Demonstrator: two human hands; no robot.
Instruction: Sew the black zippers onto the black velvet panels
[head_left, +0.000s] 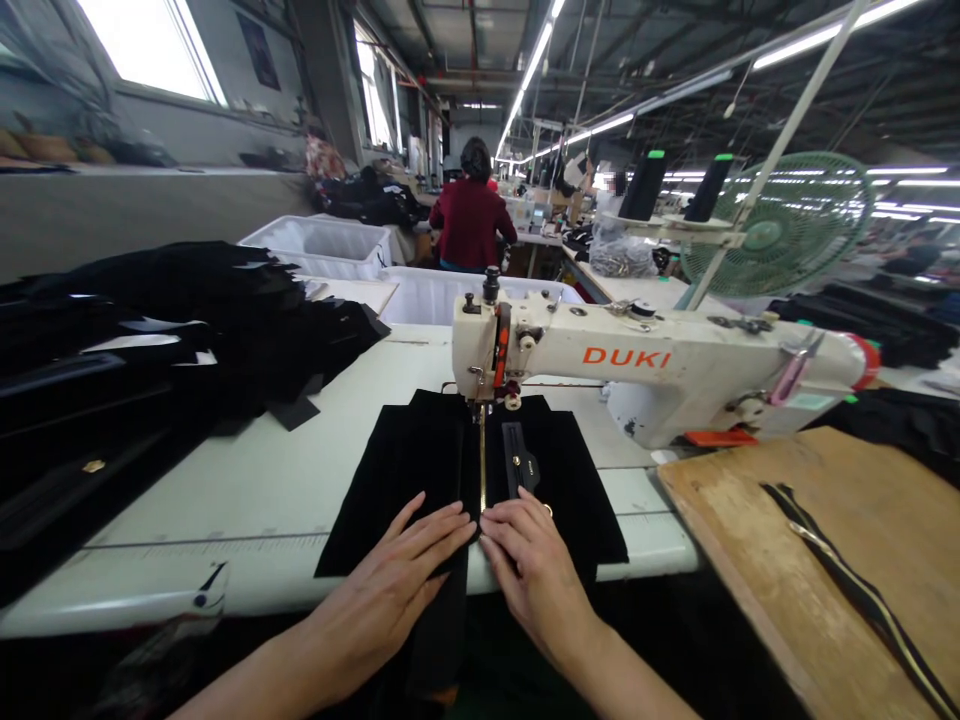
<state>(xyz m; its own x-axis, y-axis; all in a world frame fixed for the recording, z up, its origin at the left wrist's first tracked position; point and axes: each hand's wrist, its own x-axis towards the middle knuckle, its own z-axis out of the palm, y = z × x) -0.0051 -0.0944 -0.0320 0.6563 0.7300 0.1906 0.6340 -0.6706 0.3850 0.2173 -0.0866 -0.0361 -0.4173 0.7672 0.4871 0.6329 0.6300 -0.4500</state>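
A black fabric piece (pixel 405 450) lies on the sewing machine's bed. A gold-toothed zipper (pixel 483 465) runs down its middle toward the needle area. My left hand (pixel 397 560) rests on the fabric left of the zipper, open, its fingers stretched forward. My right hand (pixel 536 560) lies open over the right side, fingers close together and slightly bent, fingertips at the zipper's near end. Just ahead of it a black trim strip (pixel 516 455) with a small gold stud lies on the fabric. The white sewing machine (pixel 555 345) has its presser foot over the zipper's far part.
Black fabric pieces (pixel 172 330) are heaped on the left of the table. A loose zipper (pixel 847 570) lies on the brown board (pixel 720 500) at right. Beyond the machine stand white bins (pixel 322 245), a green fan (pixel 780 225) and a seated person (pixel 472 220) in dark red.
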